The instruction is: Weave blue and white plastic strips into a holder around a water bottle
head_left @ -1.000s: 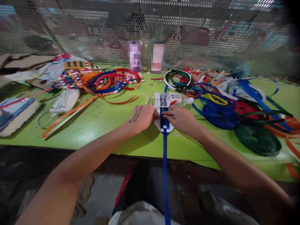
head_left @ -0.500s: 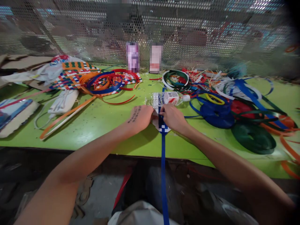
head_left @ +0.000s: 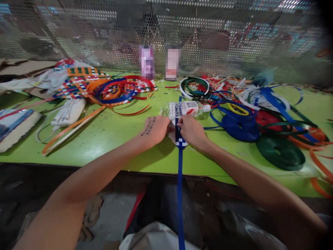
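Observation:
A small blue-and-white woven piece (head_left: 181, 141) lies on the green table between my two hands. A long blue plastic strip (head_left: 180, 187) runs from its near end over the table edge and down towards my lap. My left hand (head_left: 157, 130) is closed at the piece's left edge, its fingertips mostly hidden behind the knuckles. On the other side my right hand (head_left: 192, 131) pinches at the piece's upper right, thumb and finger together beside the blue strip. Just beyond both hands a clear plastic bottle (head_left: 191, 107) lies on its side, across the blue strip's far end.
Rolls of blue strip (head_left: 240, 128) and green strip (head_left: 280, 152) lie at the right. Coiled strips (head_left: 111, 91) and a colourful woven sheet (head_left: 75, 85) sit at the left, near a white power strip (head_left: 68, 113). Two phones (head_left: 172, 64) stand against the mesh (head_left: 223, 52).
The view has shifted very slightly. Both hands stay at the woven piece in nearly the same pose.

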`<action>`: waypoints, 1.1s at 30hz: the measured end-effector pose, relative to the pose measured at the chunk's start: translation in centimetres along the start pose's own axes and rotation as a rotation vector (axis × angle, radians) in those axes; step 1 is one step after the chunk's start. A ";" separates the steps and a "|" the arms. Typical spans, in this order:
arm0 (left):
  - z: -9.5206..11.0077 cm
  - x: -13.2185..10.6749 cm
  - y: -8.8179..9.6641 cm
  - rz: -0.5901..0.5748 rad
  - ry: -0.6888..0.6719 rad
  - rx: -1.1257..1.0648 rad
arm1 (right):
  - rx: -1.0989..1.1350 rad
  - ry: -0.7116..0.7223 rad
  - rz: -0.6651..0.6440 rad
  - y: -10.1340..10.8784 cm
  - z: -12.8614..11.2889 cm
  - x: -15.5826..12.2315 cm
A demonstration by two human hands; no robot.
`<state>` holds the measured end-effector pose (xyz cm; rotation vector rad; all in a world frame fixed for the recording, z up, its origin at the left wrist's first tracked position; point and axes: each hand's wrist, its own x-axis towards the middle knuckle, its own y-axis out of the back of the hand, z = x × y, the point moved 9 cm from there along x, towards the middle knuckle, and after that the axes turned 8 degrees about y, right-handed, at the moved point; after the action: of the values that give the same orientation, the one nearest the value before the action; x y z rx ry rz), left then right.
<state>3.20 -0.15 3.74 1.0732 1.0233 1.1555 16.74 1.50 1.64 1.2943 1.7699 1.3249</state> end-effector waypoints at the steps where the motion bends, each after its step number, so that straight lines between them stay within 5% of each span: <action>1: 0.0 0.0 0.0 0.000 0.000 -0.007 | -0.002 -0.007 0.001 0.0 -0.1 -0.1; 33: -0.7 0.5 -0.4 0.005 0.033 0.010 | 0.107 -0.009 0.025 -0.9 0.4 0.5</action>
<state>2.70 0.37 3.17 1.0683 1.0543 1.1764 16.60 2.09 0.73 1.3815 1.8457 1.2505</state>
